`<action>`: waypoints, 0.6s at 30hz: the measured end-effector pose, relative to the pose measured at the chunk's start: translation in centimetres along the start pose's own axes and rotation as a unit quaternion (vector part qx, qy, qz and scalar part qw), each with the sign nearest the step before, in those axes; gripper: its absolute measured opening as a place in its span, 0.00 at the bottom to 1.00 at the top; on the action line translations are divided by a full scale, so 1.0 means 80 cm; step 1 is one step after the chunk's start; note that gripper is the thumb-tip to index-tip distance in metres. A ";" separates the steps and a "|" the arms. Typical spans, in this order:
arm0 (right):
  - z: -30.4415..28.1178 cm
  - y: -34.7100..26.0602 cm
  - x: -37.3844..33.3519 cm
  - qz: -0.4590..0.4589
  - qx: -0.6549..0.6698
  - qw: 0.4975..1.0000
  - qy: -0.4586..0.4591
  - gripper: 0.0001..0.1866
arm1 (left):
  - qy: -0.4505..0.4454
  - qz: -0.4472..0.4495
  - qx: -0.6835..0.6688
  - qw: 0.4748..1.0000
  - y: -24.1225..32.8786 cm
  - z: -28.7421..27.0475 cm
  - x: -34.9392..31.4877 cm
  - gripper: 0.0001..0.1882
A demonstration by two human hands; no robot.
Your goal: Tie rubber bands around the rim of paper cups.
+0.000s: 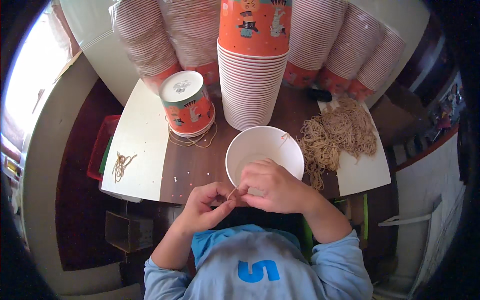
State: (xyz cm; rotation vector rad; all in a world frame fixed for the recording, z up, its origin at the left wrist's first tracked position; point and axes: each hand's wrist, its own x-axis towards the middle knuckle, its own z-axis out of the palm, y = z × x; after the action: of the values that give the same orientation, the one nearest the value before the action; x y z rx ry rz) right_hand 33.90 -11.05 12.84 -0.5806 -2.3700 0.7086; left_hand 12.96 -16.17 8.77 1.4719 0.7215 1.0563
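A white paper bucket (pixel 245 150) stands mouth up on the table right in front of me. At its near rim, my left hand (pixel 206 206) and my right hand (pixel 274 187) pinch a thin tan cord (pixel 232 193) between their fingertips. Both hands are closed, the right one partly covering the bucket's near right wall. A short end of cord (pixel 285 137) shows at the far right rim. Whether the pinched piece passes through the bucket's wall is hidden by my fingers.
Behind the bucket rises a tall stack of paper buckets (pixel 252 85). An upturned orange bucket (pixel 187 107) with cord around it sits left. A tangled cord pile (pixel 340 132) lies right, a small cord bundle (pixel 121 165) far left. Wrapped bucket stacks (pixel 315 35) line the back.
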 end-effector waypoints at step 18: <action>0.087 -0.044 -0.053 0.092 -0.251 0.940 0.209 0.07 | 0.240 0.130 0.264 0.925 -0.030 0.043 -0.024 0.08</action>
State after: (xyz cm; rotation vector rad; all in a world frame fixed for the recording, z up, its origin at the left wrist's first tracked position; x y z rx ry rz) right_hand 31.74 -18.48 8.49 -1.0631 -2.0957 0.0205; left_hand 15.53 -18.90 6.15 1.8177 1.2584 1.5378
